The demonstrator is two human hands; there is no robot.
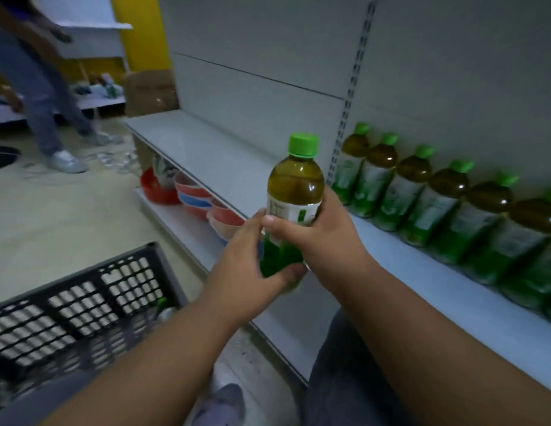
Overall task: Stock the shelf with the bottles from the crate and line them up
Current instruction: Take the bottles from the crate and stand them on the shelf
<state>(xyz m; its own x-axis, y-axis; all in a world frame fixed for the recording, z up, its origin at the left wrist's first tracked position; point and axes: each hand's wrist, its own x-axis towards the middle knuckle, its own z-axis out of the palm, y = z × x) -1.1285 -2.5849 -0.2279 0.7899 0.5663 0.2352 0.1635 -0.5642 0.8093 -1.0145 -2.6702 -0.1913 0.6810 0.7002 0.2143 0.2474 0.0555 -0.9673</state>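
Observation:
Both hands hold one green-capped tea bottle (295, 192) upright in front of the white shelf (212, 155). My right hand (323, 238) grips its labelled middle from the right. My left hand (243, 265) grips its lower green part from the left. A row of several like bottles (437, 198) stands along the back of the shelf to the right, running toward the right edge of view. The black mesh crate (83, 302) sits on the floor at lower left, with one bottle top (163, 305) showing inside.
Stacked red, blue and pink bowls (200, 201) fill the lower shelf under the white one. Another person's legs (46, 103) stand on the floor at far left. A cardboard box (151, 92) is beyond the shelf's far end. My knee (345, 364) is by the shelf front.

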